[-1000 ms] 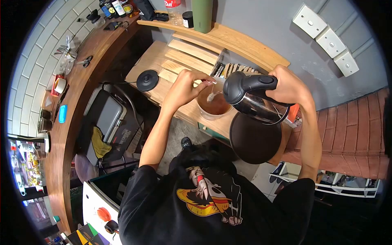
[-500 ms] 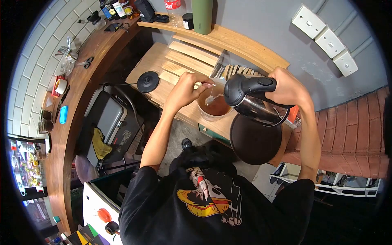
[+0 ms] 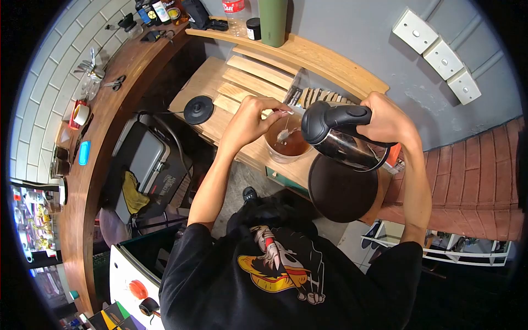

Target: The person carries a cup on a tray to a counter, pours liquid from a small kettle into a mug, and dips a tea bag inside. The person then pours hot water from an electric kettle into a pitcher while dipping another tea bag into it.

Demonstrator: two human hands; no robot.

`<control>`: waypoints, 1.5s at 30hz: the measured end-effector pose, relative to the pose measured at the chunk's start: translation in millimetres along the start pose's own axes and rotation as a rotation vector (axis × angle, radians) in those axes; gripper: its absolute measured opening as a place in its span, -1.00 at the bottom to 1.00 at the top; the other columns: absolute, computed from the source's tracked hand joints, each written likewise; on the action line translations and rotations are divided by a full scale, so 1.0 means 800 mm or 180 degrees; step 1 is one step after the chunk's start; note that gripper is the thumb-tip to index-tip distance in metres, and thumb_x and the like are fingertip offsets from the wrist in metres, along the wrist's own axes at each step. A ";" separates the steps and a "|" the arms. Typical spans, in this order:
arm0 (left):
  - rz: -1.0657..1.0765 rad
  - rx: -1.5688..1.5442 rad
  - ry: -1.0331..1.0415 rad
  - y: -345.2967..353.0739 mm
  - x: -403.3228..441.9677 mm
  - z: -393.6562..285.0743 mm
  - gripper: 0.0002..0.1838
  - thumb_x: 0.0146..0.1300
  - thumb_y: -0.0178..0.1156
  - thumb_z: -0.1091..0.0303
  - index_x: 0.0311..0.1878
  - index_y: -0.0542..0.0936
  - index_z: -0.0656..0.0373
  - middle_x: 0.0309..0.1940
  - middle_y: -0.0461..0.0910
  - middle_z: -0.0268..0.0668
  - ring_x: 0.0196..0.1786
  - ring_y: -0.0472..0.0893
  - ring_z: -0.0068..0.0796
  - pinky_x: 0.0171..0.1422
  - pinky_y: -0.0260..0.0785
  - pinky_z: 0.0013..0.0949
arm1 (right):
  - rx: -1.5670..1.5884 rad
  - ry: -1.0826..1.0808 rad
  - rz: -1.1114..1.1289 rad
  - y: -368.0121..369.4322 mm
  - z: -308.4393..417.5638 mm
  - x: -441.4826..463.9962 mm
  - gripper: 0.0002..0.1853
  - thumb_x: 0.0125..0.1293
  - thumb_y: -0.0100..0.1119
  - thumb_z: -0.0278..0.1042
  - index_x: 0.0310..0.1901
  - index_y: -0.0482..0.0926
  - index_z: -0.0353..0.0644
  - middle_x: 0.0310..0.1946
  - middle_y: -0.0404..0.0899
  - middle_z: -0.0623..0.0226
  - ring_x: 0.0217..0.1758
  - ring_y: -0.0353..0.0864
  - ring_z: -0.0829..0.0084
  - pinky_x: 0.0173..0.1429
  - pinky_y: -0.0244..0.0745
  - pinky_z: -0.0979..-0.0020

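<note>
My right hand (image 3: 388, 122) is wrapped round the black handle of an electric kettle (image 3: 349, 146), tilted with its spout end over a clear plastic tub (image 3: 281, 159). Brown liquid (image 3: 293, 146) stands in the tub. My left hand (image 3: 254, 122) is closed in a pinch on the tag end of a tea bag's string, above the tub's left rim. Below it the pale tea bag (image 3: 283, 135) hangs inside the tub, near the liquid. Whether water runs from the spout is hard to make out.
A round dark brown tray or lid (image 3: 344, 188) lies right of the tub. The black kettle base (image 3: 198, 110) sits on the wooden table at left. A green bottle (image 3: 273, 22) and a plastic bottle (image 3: 235, 19) stand on the shelf behind. Scissors (image 3: 115, 83) lie on the left counter.
Both hands keep their holds and almost the same places. The tea bag has shifted very slightly in the tub, and the view has moved a little.
</note>
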State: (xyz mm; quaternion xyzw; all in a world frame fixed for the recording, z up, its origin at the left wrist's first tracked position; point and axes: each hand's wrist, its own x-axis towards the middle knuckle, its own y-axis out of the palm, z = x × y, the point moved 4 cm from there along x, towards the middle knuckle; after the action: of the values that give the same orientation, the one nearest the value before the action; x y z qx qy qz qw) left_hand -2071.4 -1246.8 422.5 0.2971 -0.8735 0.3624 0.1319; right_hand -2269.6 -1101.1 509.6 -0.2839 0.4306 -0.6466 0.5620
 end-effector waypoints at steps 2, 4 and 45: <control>0.0014 0.0042 0.0050 0.002 0.000 0.008 -0.88 0.13 0.25 0.49 -0.26 0.69 0.27 -0.32 0.67 -0.07 -0.23 0.67 -0.15 -0.13 0.48 -0.27 | -0.0052 0.0050 0.0034 -0.001 0.003 -0.001 -0.84 -0.27 0.17 -0.51 -0.72 0.38 -0.36 -0.81 0.27 0.20 -0.71 0.29 0.43 -0.54 0.21 0.32; 0.0070 0.0198 -0.0107 0.005 -0.002 0.021 -0.88 0.14 0.26 0.48 -0.27 0.69 0.27 -0.35 0.69 -0.14 -0.29 0.68 -0.23 -0.17 0.48 -0.32 | -0.0034 0.0067 0.0018 -0.001 0.004 -0.002 -0.84 -0.27 0.17 -0.52 -0.72 0.38 -0.37 -0.81 0.27 0.21 -0.71 0.28 0.44 -0.54 0.21 0.32; 0.0044 -0.0020 0.0068 0.001 -0.002 -0.004 -0.87 0.11 0.24 0.50 -0.26 0.69 0.26 -0.35 0.67 -0.06 -0.24 0.67 -0.11 -0.13 0.48 -0.27 | -0.0126 0.0234 -0.0040 -0.006 0.012 -0.005 -0.84 -0.25 0.18 -0.50 -0.71 0.39 -0.35 -0.78 0.28 0.22 -0.67 0.32 0.44 -0.54 0.18 0.33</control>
State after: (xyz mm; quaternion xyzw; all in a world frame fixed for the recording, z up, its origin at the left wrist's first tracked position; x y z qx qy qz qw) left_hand -2070.9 -1243.3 423.6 0.2868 -0.8751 0.3638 0.1396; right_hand -2262.7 -1099.3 518.5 -0.2737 0.4619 -0.6514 0.5361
